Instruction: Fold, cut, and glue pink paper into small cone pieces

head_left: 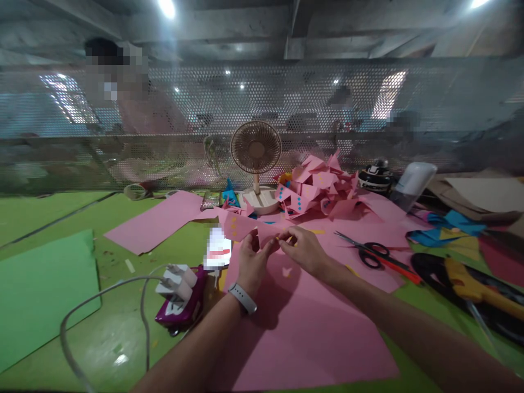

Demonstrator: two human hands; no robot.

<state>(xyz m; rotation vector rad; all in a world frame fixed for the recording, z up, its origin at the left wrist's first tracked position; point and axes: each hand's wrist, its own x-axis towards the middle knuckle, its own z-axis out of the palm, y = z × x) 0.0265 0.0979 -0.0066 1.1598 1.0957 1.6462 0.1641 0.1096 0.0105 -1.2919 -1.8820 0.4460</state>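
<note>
My left hand (252, 265), with a grey band at the wrist, is closed on a folded pink paper piece (239, 226). Yellow dots run down the left part of this paper. At its right edge, my right hand (303, 250) is closed in a pinch, fingertips close to the left thumb. A tiny yellow piece shows at those right fingertips; its exact shape is too small to tell. Both hands are raised over a large pink sheet (311, 338). Black-handled scissors (370, 254) lie to the right of my right hand.
A small fan (256, 147) stands ahead, beside a heap of folded pink paper pieces (319, 185). Chargers on a purple power strip (180, 305) trail a cable at left, near a lit phone (218, 248). A yellow glue gun (470, 284) lies right. Green sheets (45, 295) lie far left.
</note>
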